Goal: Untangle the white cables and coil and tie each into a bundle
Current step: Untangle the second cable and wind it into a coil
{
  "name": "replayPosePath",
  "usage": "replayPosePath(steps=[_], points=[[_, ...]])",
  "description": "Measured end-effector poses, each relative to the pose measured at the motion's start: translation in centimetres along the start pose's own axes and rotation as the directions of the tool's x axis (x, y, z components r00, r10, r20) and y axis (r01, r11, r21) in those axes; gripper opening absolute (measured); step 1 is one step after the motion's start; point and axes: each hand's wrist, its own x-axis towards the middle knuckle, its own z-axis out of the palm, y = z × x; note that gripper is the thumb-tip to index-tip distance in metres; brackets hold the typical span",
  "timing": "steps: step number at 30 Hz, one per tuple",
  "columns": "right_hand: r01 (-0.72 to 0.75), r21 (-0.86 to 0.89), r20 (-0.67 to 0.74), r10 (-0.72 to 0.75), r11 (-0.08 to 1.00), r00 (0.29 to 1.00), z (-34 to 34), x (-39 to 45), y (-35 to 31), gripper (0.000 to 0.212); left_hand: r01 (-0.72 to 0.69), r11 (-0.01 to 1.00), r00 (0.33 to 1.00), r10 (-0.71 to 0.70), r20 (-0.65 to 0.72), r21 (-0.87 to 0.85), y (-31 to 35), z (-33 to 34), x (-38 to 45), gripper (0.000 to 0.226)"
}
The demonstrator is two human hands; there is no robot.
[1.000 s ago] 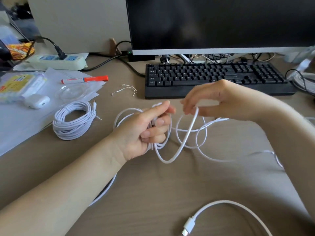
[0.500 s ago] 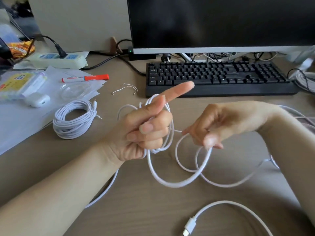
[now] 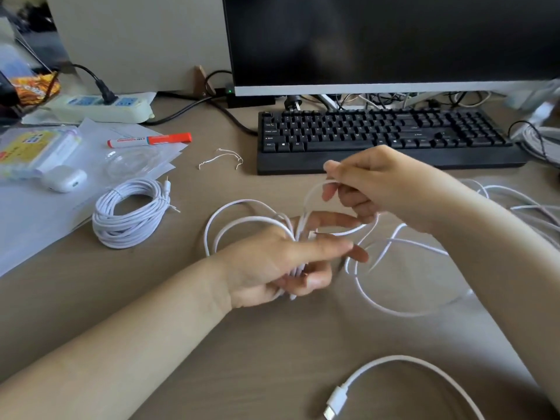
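Gripping gathered loops of thin white cable (image 3: 242, 204), left hand (image 3: 272, 265) anchors mid-frame.
Right hand (image 3: 372, 183) pinches the next strand above, likely to lay another turn; finished white coil (image 3: 130, 213) waits left on the tan surface (image 3: 272, 344).

No text reads clearly: the keyboard (image 3: 385, 137) keys carry blurred legends, and the marker (image 3: 150, 140) left of it bears illegible print.

The white cable (image 3: 391, 310) blurs where it loops right of the left hand (image 3: 272, 265), whose palm hides the gathered strands. The plug (image 3: 335, 403) at the bottom has its cable cut off by the frame's edge. The monitor (image 3: 378, 40) is cropped at the top.
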Motion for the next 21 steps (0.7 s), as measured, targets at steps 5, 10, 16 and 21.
replayPosePath(steps=[5,10,16,21], points=[[0.119,0.015,0.091,-0.120,0.993,0.989,0.7,-2.2,-2.1,0.030,-0.136,0.972,0.960,0.081,-0.267,-0.193,0.4,-0.3,0.6,0.051],[0.288,-0.118,0.096,-0.278,0.950,0.956,2.0,-4.4,-2.9,0.028,-0.259,0.944,0.913,0.171,-0.371,-0.203,1.3,-0.4,0.4,0.046],[0.332,-0.355,0.244,-0.256,0.874,0.935,1.9,-6.1,-4.1,0.035,-0.339,0.885,0.894,0.199,-0.401,-0.319,1.6,-1.4,0.1,0.021],[0.267,-0.500,0.146,-0.224,0.824,0.964,-0.2,-4.1,-2.9,0.021,-0.352,0.769,0.935,0.263,-0.239,-0.534,1.6,-1.4,-0.1,0.017]])
